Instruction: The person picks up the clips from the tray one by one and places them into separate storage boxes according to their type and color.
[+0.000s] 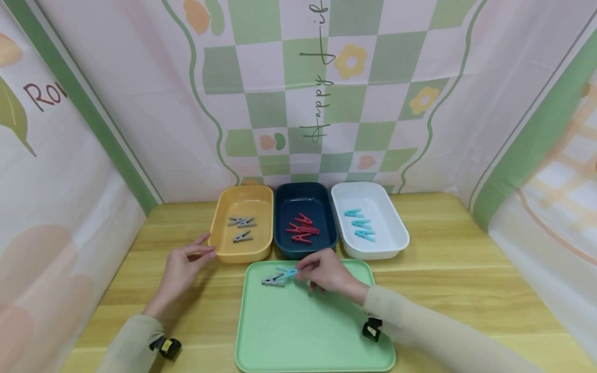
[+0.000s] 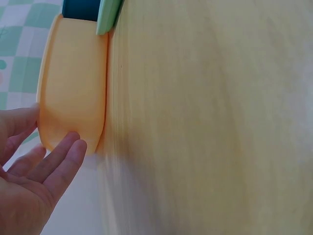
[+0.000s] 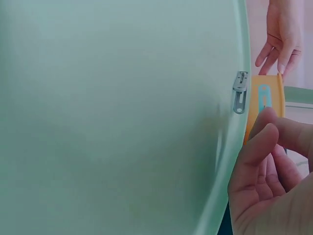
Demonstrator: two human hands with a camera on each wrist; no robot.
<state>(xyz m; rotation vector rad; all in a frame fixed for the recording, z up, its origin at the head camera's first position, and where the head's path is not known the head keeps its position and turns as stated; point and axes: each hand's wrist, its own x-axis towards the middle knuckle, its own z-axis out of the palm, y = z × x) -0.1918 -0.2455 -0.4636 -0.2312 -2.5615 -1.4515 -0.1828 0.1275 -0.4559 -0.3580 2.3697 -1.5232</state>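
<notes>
Between thumb and fingertips my right hand (image 1: 328, 270) pinches a light blue clothespin (image 1: 288, 273) above the back of the green tray (image 1: 317, 326). Just beside it, a grey clothespin (image 1: 272, 280) lies on the tray; the right wrist view shows this grey clothespin (image 3: 240, 92) near the tray's edge. My left hand (image 1: 184, 264) touches the front left corner of the yellow bin (image 1: 241, 254), its fingers fairly straight against the bin's outer side. In the left wrist view the fingers of the left hand (image 2: 44, 171) lie along the yellow bin (image 2: 73, 78).
Grey clothespins (image 1: 242, 237) lie in the yellow bin. The dark blue bin (image 1: 305, 192) beside it holds several red clothespins (image 1: 303, 228), and the white bin (image 1: 382, 207) holds three light blue clothespins (image 1: 362, 224). A patterned cloth (image 1: 261, 67) hangs behind the wooden table (image 1: 448, 259).
</notes>
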